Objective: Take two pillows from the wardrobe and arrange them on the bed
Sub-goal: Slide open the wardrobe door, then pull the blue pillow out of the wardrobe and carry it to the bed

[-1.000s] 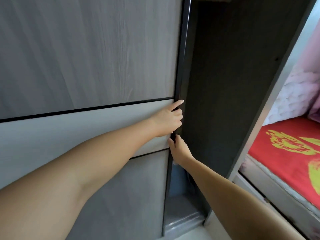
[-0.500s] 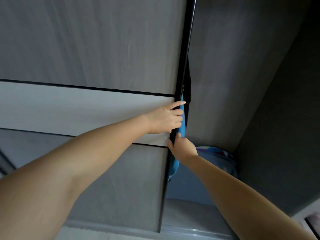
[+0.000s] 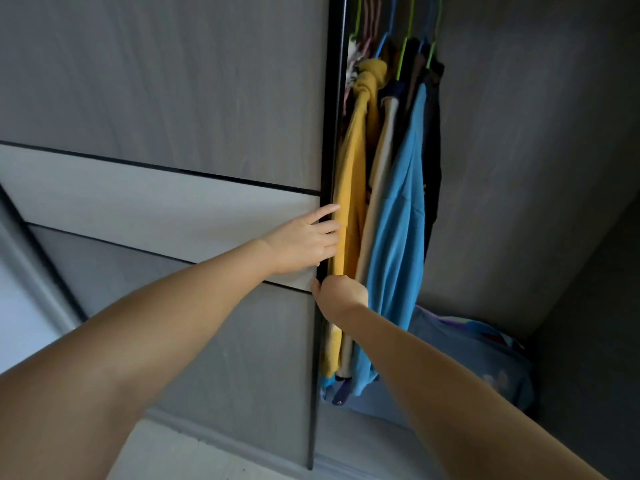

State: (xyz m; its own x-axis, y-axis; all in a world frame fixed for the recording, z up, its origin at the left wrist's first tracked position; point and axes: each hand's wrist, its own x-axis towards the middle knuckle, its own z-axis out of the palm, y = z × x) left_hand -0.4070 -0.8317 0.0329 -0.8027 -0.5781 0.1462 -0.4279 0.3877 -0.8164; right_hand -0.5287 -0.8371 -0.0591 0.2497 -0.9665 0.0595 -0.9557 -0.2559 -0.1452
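A grey sliding wardrobe door (image 3: 166, 109) fills the left half of the view. My left hand (image 3: 304, 244) lies on its pale middle band, fingers hooked over the black edge. My right hand (image 3: 341, 294) grips that same edge just below, fingers curled behind it. A blue patterned pillow (image 3: 485, 355) lies on the wardrobe floor at the right, partly hidden by my right forearm and the hanging clothes. The bed is out of view.
Hanging clothes show in the gap: a yellow garment (image 3: 353, 174), a beige one (image 3: 382, 161) and a blue shirt (image 3: 401, 209), on coloured hangers (image 3: 408, 32). The dark wardrobe side wall (image 3: 540, 150) stands at the right. A light floor strip (image 3: 214, 455) runs along the bottom.
The door has slid to the left under both hands, and the gap is wider. Hanging clothes and more of the blue pillow have come into sight. The bed has left the view.
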